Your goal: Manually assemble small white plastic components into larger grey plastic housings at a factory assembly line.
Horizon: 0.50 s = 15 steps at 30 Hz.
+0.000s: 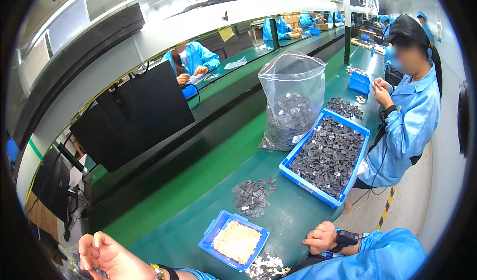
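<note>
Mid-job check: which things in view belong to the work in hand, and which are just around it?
Likely in the work:
small blue tray
pale pieces in it
loose pile of dark pieces
large blue tray, filled with dark pieces

Seemingly just around it:
black panel
yellow paper

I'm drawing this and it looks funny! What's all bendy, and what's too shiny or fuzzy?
Head view: the white beam looks curved and the picture's edge is black and round, as with a fisheye lens; head view: pale bits in the small blue tray look almost washed out, and the clear bag shines; head view: the far workers look softer.
</note>
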Tool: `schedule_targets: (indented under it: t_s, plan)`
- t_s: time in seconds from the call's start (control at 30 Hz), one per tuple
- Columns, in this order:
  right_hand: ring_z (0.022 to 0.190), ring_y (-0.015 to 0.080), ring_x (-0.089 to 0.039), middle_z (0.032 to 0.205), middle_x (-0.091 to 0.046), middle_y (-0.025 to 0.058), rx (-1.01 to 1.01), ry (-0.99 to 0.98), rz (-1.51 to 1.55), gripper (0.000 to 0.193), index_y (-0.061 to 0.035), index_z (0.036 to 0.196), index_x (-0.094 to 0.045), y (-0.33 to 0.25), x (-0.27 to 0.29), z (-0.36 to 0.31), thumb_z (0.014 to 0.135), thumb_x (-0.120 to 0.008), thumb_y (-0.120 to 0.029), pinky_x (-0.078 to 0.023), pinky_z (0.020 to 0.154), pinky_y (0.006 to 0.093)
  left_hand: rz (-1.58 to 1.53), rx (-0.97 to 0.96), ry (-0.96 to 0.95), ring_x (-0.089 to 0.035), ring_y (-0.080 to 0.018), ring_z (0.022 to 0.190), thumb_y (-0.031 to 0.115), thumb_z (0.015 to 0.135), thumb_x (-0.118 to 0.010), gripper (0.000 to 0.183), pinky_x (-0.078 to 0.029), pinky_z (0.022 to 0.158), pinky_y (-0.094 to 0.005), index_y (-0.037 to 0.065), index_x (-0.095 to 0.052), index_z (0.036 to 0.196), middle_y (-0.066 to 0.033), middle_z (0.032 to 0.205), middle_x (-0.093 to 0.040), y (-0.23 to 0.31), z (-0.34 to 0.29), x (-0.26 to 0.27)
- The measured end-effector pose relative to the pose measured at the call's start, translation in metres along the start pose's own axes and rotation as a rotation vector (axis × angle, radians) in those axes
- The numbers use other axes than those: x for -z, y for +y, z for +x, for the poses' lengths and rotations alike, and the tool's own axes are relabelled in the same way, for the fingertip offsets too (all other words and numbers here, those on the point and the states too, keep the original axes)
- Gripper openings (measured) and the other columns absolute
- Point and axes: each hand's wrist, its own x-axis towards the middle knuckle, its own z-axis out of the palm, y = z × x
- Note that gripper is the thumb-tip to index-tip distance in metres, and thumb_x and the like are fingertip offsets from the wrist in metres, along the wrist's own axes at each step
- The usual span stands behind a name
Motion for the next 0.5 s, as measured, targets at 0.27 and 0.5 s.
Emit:
schedule_targets:
  t_s: [0.27,0.5]
  plan:
    - [0.057,0.0112,-0.049,0.076,-0.060,-0.0090,-0.001,-0.013,-0.015,0.028,-0.0189,0.080,-0.070,0.006,0.005,0.002,0.054,-0.061,-0.014,-0.036,0.052,0.0288,-0.027,0.001,0.018,-0.055,-0.0202,0.104,0.016,0.076,-0.062,0.012,-0.034,0.083,-0.0374,0.008,-0.067,0.084,0.0007,0.093,-0.068,-0.006,-0.004,-0.004]
    - [0.052,0.0115,-0.051,0.072,-0.063,-0.0065,0.038,-0.015,-0.030,0.024,-0.0192,0.076,-0.070,-0.004,-0.004,-0.006,0.056,-0.059,-0.012,-0.038,0.044,0.0293,-0.051,0.052,-0.010,-0.054,-0.0187,0.101,0.014,0.077,-0.061,0.011,-0.034,0.081,-0.0372,0.008,-0.067,0.085,0.0014,0.092,-0.067,-0.002,0.000,-0.001]
